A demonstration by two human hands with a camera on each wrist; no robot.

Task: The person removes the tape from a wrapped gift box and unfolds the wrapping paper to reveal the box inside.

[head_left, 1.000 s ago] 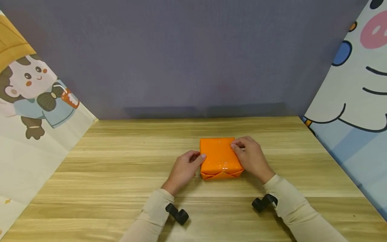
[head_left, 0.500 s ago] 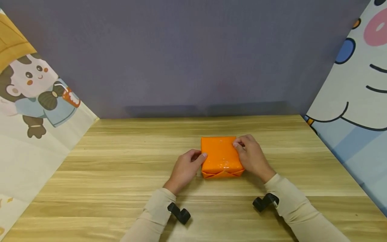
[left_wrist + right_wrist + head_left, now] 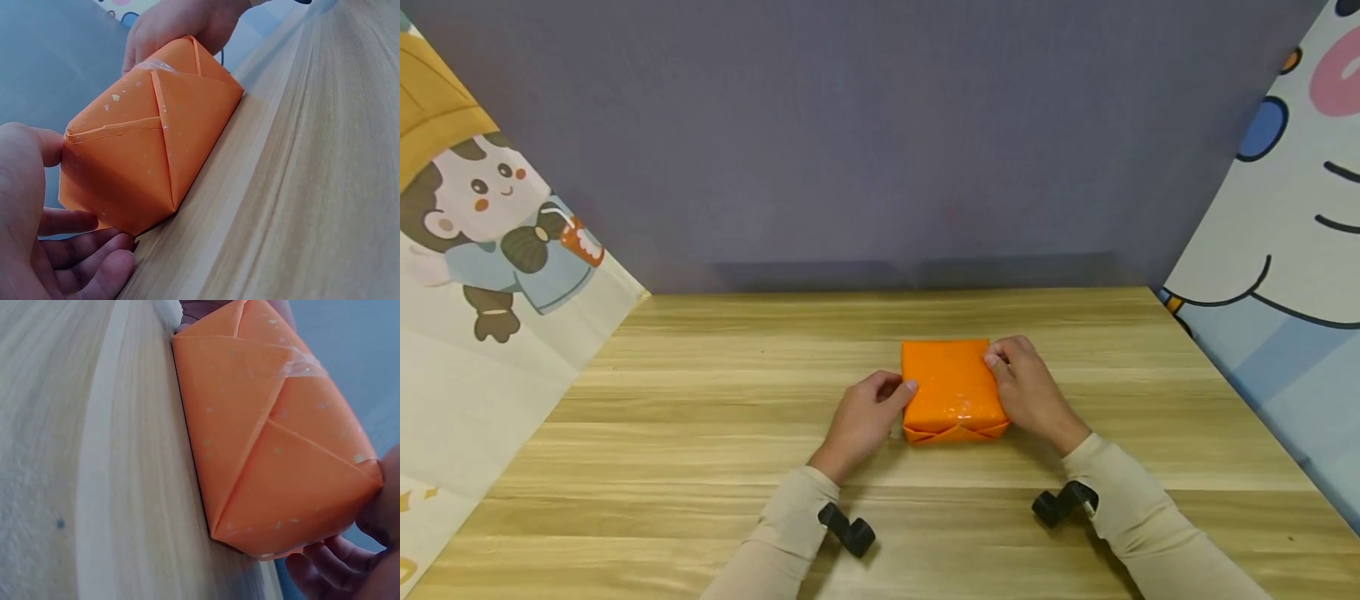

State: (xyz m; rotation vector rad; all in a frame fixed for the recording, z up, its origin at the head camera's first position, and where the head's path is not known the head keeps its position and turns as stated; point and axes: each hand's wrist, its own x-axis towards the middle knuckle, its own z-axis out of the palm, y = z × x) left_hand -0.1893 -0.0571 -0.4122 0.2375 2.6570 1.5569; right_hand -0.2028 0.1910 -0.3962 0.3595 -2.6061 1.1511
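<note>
- Orange parcel point(image 3: 951, 385): in the head view, lies flat on the wooden table point(image 3: 700, 433), pinched between thumb and fingers of the left hand point(image 3: 859, 419) at the left edge and of the right hand point(image 3: 1033, 392) at the upper right edge; reached from below by slanting forearms in beige sleeves point(image 3: 1138, 512).
- Same view: looks boxy, squarish and glossy on top, with pointed folds along the near side.
- Left wrist view: touched by the left thumb near an upper corner, with bent fingers lower down; smooth, pale-flecked, creased into triangular flaps, sealed with clear tape point(image 3: 156, 65).
- Right wrist view: gripped by right thumb and fingers at the near end; rests against streaky wood grain.
</note>
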